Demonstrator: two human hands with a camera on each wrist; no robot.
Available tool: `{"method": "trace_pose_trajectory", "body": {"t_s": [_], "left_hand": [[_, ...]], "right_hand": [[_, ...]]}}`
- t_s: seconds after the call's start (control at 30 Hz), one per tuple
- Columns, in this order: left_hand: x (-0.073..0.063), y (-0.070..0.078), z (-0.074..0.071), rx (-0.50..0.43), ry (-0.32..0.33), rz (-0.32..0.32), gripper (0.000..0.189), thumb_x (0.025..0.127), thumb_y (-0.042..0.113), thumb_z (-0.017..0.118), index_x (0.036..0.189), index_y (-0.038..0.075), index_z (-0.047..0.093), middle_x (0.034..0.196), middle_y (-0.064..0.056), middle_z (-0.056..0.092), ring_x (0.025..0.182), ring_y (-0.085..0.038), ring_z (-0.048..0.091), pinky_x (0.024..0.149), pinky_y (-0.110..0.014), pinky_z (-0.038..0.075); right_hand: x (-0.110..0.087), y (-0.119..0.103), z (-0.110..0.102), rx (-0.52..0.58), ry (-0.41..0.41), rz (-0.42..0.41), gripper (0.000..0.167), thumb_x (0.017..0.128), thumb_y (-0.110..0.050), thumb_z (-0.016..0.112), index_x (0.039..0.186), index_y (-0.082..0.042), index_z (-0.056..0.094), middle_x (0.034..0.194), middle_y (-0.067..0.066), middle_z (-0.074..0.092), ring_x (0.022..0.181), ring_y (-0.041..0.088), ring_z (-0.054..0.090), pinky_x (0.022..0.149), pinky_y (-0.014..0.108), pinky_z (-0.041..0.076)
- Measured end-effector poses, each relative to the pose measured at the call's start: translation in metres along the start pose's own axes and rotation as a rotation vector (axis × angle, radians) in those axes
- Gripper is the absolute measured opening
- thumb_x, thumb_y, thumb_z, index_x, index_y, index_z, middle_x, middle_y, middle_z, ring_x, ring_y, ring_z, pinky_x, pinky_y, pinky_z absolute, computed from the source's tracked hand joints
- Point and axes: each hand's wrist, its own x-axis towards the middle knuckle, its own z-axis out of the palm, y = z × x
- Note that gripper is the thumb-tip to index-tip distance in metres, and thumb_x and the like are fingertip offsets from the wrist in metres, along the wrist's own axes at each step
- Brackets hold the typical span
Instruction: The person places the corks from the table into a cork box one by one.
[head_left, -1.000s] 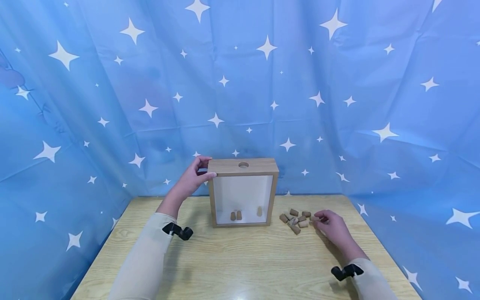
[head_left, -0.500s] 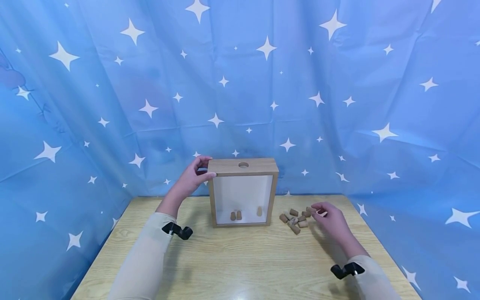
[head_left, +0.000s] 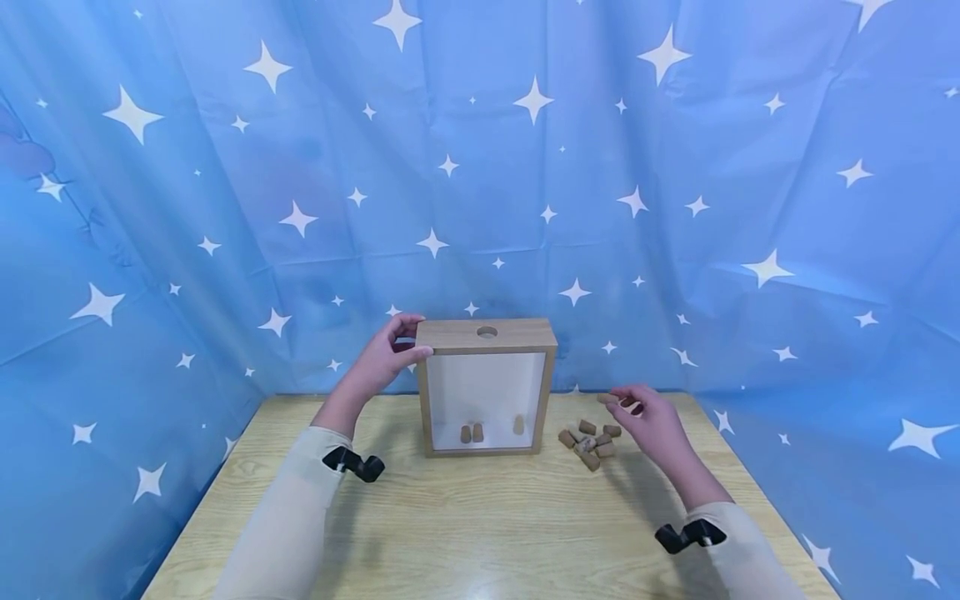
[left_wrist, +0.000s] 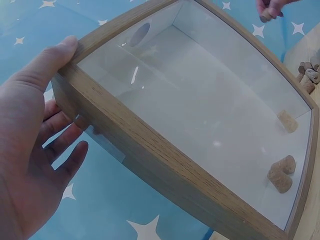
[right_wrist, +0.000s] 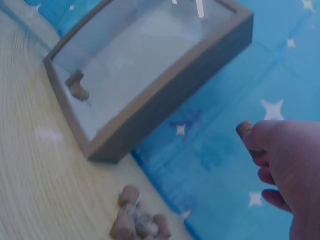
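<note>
A wooden shadow box with a clear front and a round hole in its top stands upright on the table. My left hand grips its upper left corner, thumb on the front edge and fingers behind, as the left wrist view shows. Inside the box, two corks lie together and another cork sits apart on the floor. My right hand pinches a cork between thumb and fingertips, raised above the loose pile of corks to the right of the box.
The wood-grain table carries the box near its back edge. Behind it hangs a blue curtain with white stars. Black wrist mounts sit on both sleeves.
My right hand has lifted a cork up from the right side of the pile and moved slightly left with it. The left hand and the box have stayed in place.
</note>
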Motion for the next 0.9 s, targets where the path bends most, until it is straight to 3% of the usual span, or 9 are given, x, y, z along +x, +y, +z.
{"method": "trace_pose_trajectory", "body": {"t_s": [0.33, 0.7, 0.9], "left_hand": [[-0.001, 0.001, 0.001, -0.003, 0.004, 0.007, 0.067, 0.102, 0.037, 0.084, 0.157, 0.017, 0.052, 0.148, -0.014, 0.059, 0.139, -0.039, 0.057, 0.117, -0.059, 0.048], [-0.001, -0.002, 0.002, 0.004, 0.014, -0.008, 0.072, 0.099, 0.044, 0.086, 0.158, 0.017, 0.053, 0.148, -0.014, 0.059, 0.14, -0.04, 0.056, 0.117, -0.06, 0.048], [0.001, -0.003, 0.001, 0.007, 0.01, 0.002, 0.073, 0.099, 0.043, 0.085, 0.159, 0.016, 0.052, 0.149, -0.016, 0.058, 0.141, -0.041, 0.056, 0.118, -0.061, 0.047]], "right_hand": [[0.022, -0.037, -0.007, 0.016, 0.098, -0.137, 0.021, 0.103, -0.008, 0.08, 0.124, -0.008, 0.079, 0.109, 0.004, 0.071, 0.095, 0.016, 0.065, 0.08, 0.022, 0.054], [0.049, -0.068, -0.019, 0.039, 0.132, -0.29, 0.022, 0.1, -0.004, 0.082, 0.121, -0.008, 0.081, 0.106, 0.004, 0.072, 0.095, 0.018, 0.064, 0.081, 0.036, 0.056], [0.061, -0.084, -0.022, 0.023, 0.141, -0.34, 0.022, 0.098, -0.003, 0.084, 0.119, -0.008, 0.082, 0.106, 0.004, 0.074, 0.094, 0.023, 0.065, 0.081, 0.034, 0.056]]}}
